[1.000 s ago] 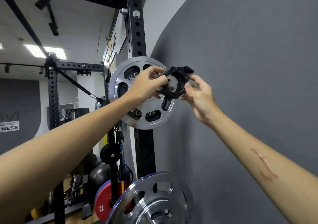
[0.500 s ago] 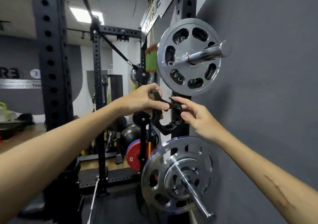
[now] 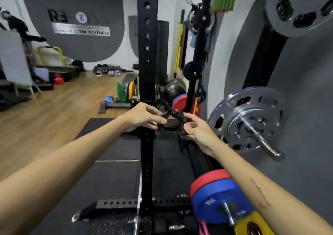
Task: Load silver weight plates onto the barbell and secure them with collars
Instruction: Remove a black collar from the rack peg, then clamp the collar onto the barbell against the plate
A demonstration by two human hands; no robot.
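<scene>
Now both hands, left point(image 3: 142, 116) and right point(image 3: 193, 129), fingers closed round black collar point(image 3: 173, 122).

Between the left hand point(image 3: 144, 116) and right hand point(image 3: 193, 126), the black collar point(image 3: 173, 122) is blurred and partly covered by fingers; open or latched cannot be told. Above the right hand, a silver plate point(image 3: 299, 9) is cut by the top edge. Lettering on the wall sign point(image 3: 81, 31), far above the left hand, is partly smeared.

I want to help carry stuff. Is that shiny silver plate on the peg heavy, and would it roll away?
Probably heavy: the silver plate looks like thick metal. Being round, it would likely roll if stood on edge. Its cut-out holes should give fingers a grip.
</scene>
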